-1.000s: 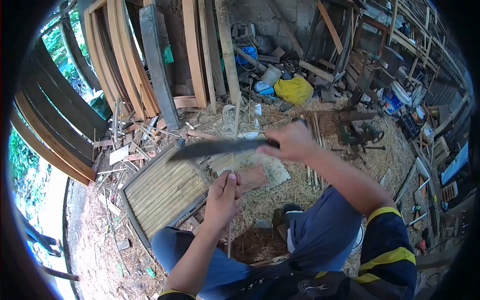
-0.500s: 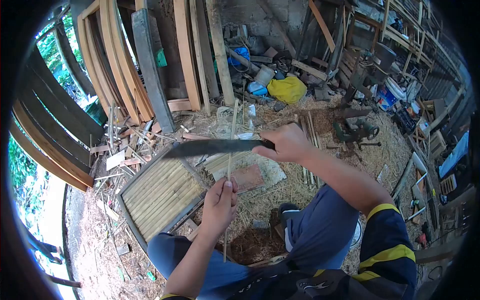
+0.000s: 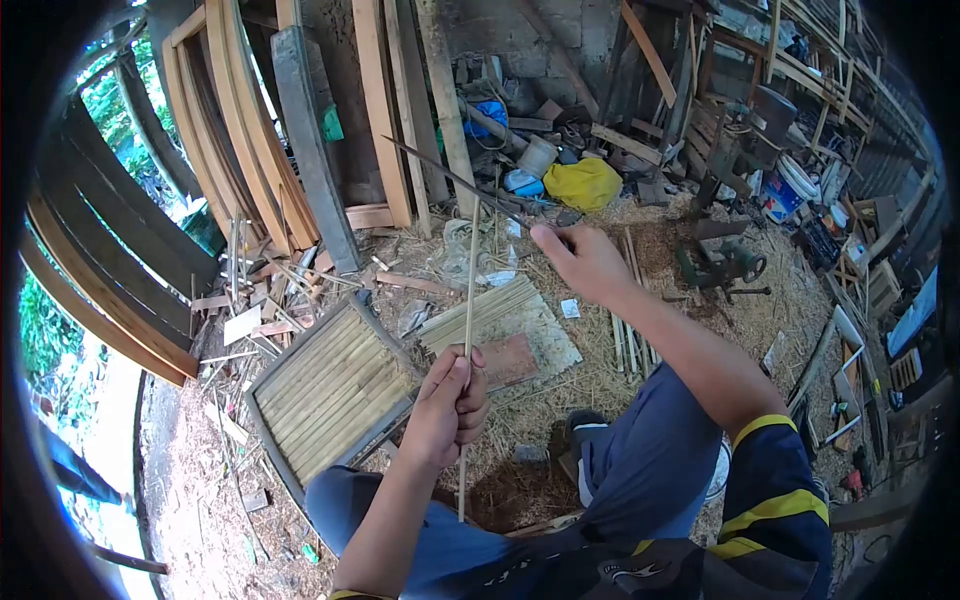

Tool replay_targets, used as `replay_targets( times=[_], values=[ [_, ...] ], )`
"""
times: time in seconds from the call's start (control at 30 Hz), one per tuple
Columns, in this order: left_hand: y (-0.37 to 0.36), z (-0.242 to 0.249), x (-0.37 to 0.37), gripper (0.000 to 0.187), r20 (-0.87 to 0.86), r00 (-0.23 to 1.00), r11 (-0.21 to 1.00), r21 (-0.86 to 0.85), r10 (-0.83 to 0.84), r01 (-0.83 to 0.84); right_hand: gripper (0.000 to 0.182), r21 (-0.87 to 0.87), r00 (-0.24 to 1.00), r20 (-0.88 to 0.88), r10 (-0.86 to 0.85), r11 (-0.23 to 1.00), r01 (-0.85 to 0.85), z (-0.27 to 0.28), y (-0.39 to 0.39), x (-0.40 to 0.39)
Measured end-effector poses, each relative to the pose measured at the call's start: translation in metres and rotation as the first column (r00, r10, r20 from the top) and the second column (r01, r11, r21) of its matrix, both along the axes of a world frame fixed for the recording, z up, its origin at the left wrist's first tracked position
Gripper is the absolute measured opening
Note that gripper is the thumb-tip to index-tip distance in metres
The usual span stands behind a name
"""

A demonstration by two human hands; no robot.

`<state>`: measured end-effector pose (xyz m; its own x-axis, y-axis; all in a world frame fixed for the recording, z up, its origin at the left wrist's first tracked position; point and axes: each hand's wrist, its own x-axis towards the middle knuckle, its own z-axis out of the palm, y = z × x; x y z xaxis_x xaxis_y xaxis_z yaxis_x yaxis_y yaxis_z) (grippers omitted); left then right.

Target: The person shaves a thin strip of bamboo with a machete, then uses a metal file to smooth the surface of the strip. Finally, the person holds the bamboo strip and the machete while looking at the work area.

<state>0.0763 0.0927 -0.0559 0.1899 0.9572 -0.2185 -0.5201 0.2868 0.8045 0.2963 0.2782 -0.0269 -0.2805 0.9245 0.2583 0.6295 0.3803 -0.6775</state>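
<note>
My left hand (image 3: 450, 408) is closed around a thin bamboo strip (image 3: 471, 290), held nearly upright over my lap, its lower end hanging below the fist. A machete (image 3: 432, 165) is gripped by its handle in my right hand (image 3: 590, 264). Its long dark blade points up and left, seen almost edge-on, and overlaps the top end of the strip in this view. Under the hands, a reddish flat board (image 3: 512, 361) and a row of thin bamboo slats (image 3: 490, 312) lie on the floor.
A dark-framed panel of bamboo slats (image 3: 330, 392) rests at my left knee. Wood scraps and shavings cover the floor. Tall planks (image 3: 385, 110) lean at the back. A yellow bag (image 3: 583, 184) and a green metal vise-like tool (image 3: 722, 262) lie farther off.
The machete has swung from lying level across the strip to slanting up by its top end. My right hand has risen slightly; my left hand still grips the strip.
</note>
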Motion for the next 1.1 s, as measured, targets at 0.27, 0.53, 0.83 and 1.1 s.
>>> replay_targets(
  times=[0.27,0.53,0.83,1.1],
  values=[
    [0.005,0.000,0.007,0.018,-0.072,0.997,0.999,0.032,0.009,-0.006,0.068,0.087,0.993,-0.080,0.081,0.993,-0.074,0.005,-0.021,-0.007],
    [0.008,-0.002,0.007,0.019,-0.076,0.997,1.000,0.022,0.024,-0.022,0.065,0.398,0.968,0.199,0.155,0.890,-0.224,-0.004,-0.028,-0.008],
    [0.008,0.002,0.008,0.025,-0.191,0.974,0.993,0.036,0.122,-0.117,0.061,0.465,0.881,0.422,0.215,0.783,-0.414,-0.006,-0.047,-0.020],
    [0.013,-0.008,0.006,0.024,-0.196,0.964,0.983,0.079,0.180,-0.167,0.066,0.469,0.871,0.446,0.208,0.774,-0.425,-0.011,-0.036,-0.027]
  ],
)
